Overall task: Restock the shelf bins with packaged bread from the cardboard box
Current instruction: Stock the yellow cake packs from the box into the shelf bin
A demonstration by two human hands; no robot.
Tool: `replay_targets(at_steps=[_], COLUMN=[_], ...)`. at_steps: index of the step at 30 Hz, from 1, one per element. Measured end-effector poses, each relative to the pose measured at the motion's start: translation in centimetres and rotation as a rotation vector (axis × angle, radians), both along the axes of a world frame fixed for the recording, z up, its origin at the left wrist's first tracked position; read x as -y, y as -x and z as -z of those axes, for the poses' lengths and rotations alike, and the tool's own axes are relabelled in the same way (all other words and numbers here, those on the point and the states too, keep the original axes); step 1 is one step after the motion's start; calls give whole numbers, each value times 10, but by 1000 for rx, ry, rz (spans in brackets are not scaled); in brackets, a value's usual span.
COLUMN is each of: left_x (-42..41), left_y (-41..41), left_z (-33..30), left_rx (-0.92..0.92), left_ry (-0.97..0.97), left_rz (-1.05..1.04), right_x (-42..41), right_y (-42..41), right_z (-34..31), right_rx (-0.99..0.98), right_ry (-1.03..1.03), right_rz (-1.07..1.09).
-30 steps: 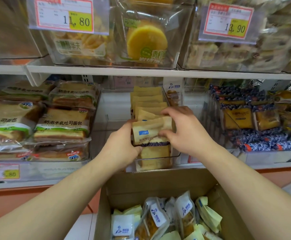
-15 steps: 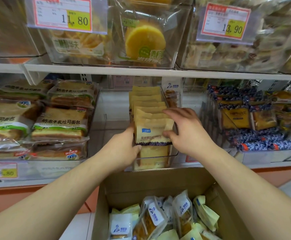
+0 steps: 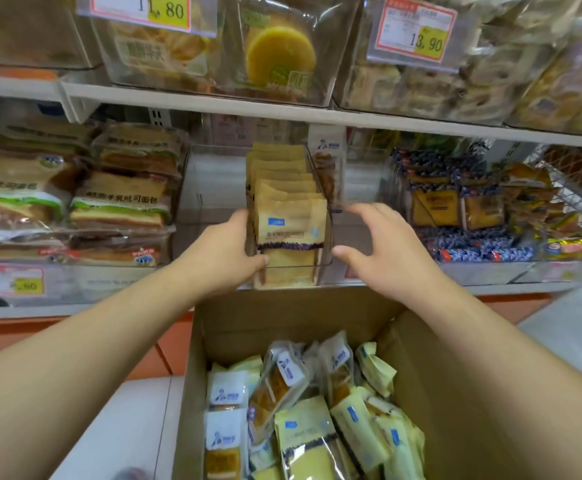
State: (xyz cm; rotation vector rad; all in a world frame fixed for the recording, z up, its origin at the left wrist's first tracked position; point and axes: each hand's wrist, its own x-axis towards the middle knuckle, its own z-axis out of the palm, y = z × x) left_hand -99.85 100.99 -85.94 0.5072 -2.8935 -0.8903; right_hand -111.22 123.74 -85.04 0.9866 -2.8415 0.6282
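A row of yellow bread packs stands upright in a narrow clear bin (image 3: 327, 268) on the middle shelf, with the front pack (image 3: 291, 230) facing me. My left hand (image 3: 223, 254) grips the bin's left front corner, thumb across the front wall and fingers along the left side. To the right of the bin, my right hand (image 3: 383, 251) hovers with fingers spread and holds nothing. Directly below stands the open cardboard box (image 3: 282, 317), which holds several more bread packs (image 3: 303, 427), some yellow and some white-labelled.
Sliced toast packs (image 3: 120, 209) fill the bin to the left. Blue-wrapped cakes (image 3: 455, 209) fill the bins to the right. A white shelf board (image 3: 282, 114) with more bins and price tags (image 3: 417, 27) runs overhead. One white-labelled pack (image 3: 327, 168) stands behind the bin.
The front pack went down into the bin and now stands upright. My right hand let go of it and drew back to the right; my left hand stayed at the bin's left side.
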Motion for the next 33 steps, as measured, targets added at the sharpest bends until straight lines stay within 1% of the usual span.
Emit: replay_targets(at_steps=[5,8,10,13,16,20,22,25,27,29,33], left_x=[-11,-25,-34,-47,-55,-55,-54,-48,-44,-43,-45], left_y=[-40,-60,-74,-93,-98,-93,-88,-80,-75,-70,-67], left_z=[-13,-14,-10,0,10,23,28,32,35,38,41], left_rx=[-103,-104,-63,31,102,166,208,281,308,326,359], left_ry=[70,52,40,80,110,139,175,239,272,303,311], left_rz=[20,91,155,268,375,448,486,525,526,544,580], right_x=[-20,-26,-27,-32,-45,-62,-69,-78,-81,-82,-81], right_y=[-30,-46,-54,-57,-52,-47,-46,-41,-36,-32,-33], right_z=[8,29,47,78,112,157,180,204,212,219,232], right_rx=[39,153,260,344,419,488,553,670,686,642,566], right_ry=[-29,-92,-158,-354,-504,-716,-787,-840,-856,-864,-947], right_rz=[6,-26,-65,-125,-116,-104,-90,-61,-68,-88,-80])
